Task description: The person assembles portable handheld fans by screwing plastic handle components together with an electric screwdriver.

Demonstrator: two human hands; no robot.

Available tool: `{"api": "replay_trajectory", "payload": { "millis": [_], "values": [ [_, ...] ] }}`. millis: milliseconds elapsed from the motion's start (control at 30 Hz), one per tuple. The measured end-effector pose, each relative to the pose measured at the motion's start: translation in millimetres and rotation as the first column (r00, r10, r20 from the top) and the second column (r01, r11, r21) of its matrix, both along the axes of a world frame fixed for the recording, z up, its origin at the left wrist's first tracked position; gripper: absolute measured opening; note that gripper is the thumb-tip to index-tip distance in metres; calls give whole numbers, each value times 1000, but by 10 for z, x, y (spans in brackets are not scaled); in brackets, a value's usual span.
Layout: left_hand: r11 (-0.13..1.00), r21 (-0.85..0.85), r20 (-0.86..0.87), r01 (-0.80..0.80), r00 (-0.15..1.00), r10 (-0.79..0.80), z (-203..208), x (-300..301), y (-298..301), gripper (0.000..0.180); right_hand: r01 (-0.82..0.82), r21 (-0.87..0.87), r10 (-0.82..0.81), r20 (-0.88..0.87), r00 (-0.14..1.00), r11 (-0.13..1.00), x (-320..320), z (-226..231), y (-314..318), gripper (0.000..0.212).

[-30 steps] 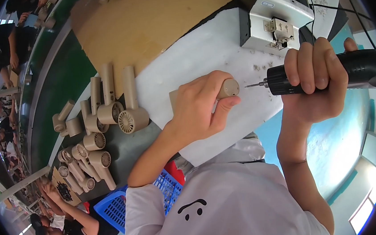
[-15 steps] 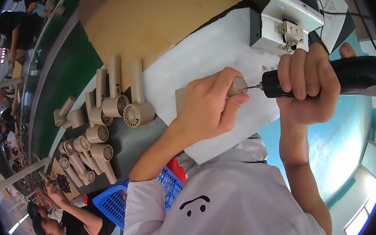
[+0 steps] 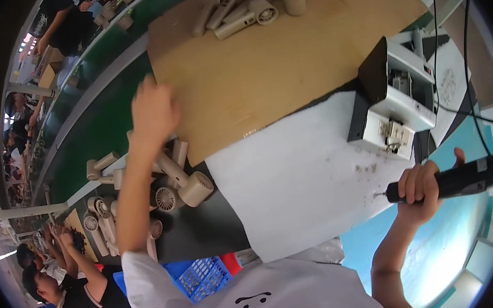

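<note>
My right hand (image 3: 420, 193) grips a black electric screwdriver (image 3: 465, 178), its bit pointing left over the white sheet (image 3: 295, 179). My left hand (image 3: 155, 112) is stretched out to the far left, above the edge between the green belt (image 3: 89, 127) and the brown cardboard (image 3: 224, 97). Its fingers are blurred and partly hidden, so I cannot make out whether they hold anything. Below that hand and forearm lie several beige handheld fan bodies, the nearest a fan body (image 3: 197, 189) with a round head; my forearm covers part of this group.
A white and black screw feeder (image 3: 395, 109) stands at the right, with small screws (image 3: 366, 168) on the sheet before it. More fan bodies (image 3: 240, 19) lie on the far cardboard. A blue basket (image 3: 201, 278) sits by my lap. A co-worker (image 3: 74, 292) sits at the left.
My left hand has left the fan body's place at the screwdriver bit and swung far left over the belt edge. The screwdriver has moved down and away, still in my right hand. The view has shifted.
</note>
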State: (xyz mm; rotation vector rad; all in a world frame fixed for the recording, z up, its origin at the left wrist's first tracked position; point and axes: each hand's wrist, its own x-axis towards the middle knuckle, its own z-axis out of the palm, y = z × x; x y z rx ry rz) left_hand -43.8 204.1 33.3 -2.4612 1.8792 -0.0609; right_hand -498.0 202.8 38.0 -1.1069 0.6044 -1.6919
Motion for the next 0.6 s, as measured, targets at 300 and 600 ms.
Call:
{"api": "replay_trajectory", "payload": {
  "millis": [300,600],
  "values": [
    [991,-126,-627,49,770,-118,-414,186,-2521,106,-80,4,80,-89,993,997,41,-30,153,67],
    [926,-348,-382,146,880,-282,-622,-524,-1612,78,-109,-71,99,-129,987,991,53,-81,103,66]
  ]
}}
